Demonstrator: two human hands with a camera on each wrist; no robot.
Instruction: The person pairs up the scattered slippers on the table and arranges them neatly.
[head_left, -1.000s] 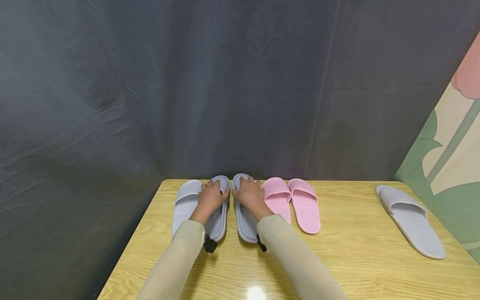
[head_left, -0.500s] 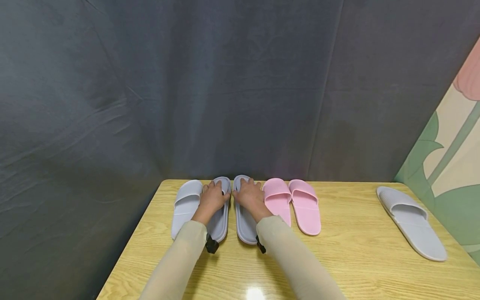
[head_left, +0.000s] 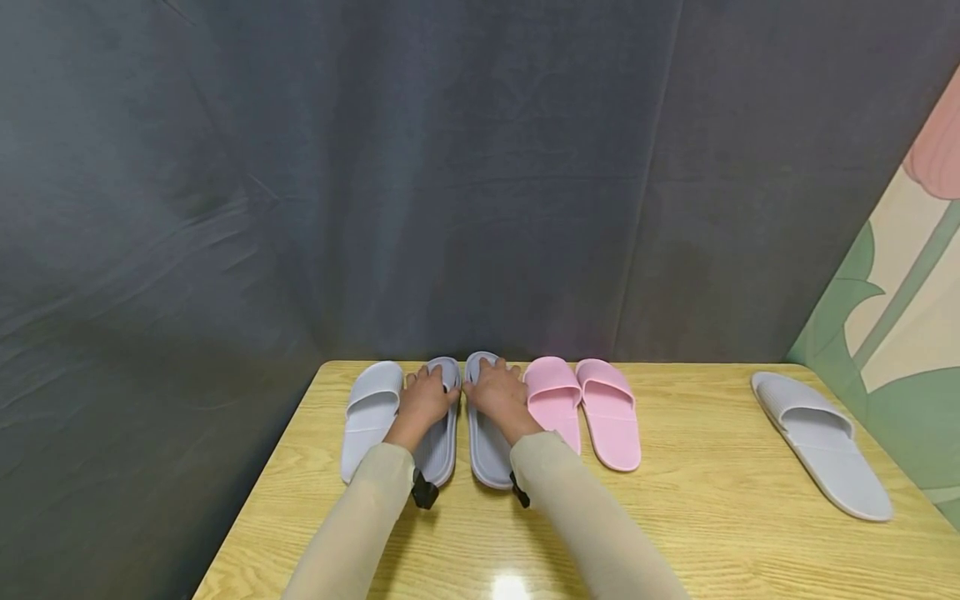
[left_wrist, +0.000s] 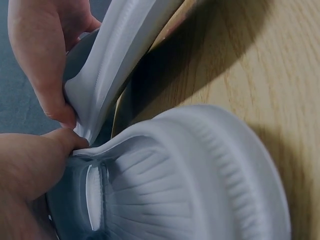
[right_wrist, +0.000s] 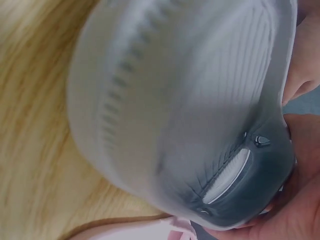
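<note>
My left hand (head_left: 425,398) grips a grey-lavender slipper (head_left: 437,454) at its strap, fingers over the top and thumb along the inner side. The matching slipper (head_left: 489,454) is held the same way by my right hand (head_left: 497,393). The two stand side by side near the table's back edge, toes pointing away, with a narrow gap between them. In the left wrist view, the thumbs nearly meet between the slippers, and the ribbed insole (left_wrist: 150,185) shows. The right wrist view shows the right slipper's rounded heel end (right_wrist: 125,95); the fingertips there are hidden behind the strap.
A pale grey slipper (head_left: 365,437) lies directly left of my left hand. To the right is a pair of pink slippers (head_left: 611,429). Another light grey slipper (head_left: 832,462) lies slanted at the far right of the wooden table (head_left: 697,500). A dark curtain (head_left: 480,167) hangs behind.
Both held slippers have come slightly toward me in the head view, the left one a bit more. The grip of both hands looks the same, and the other slippers stay put.
</note>
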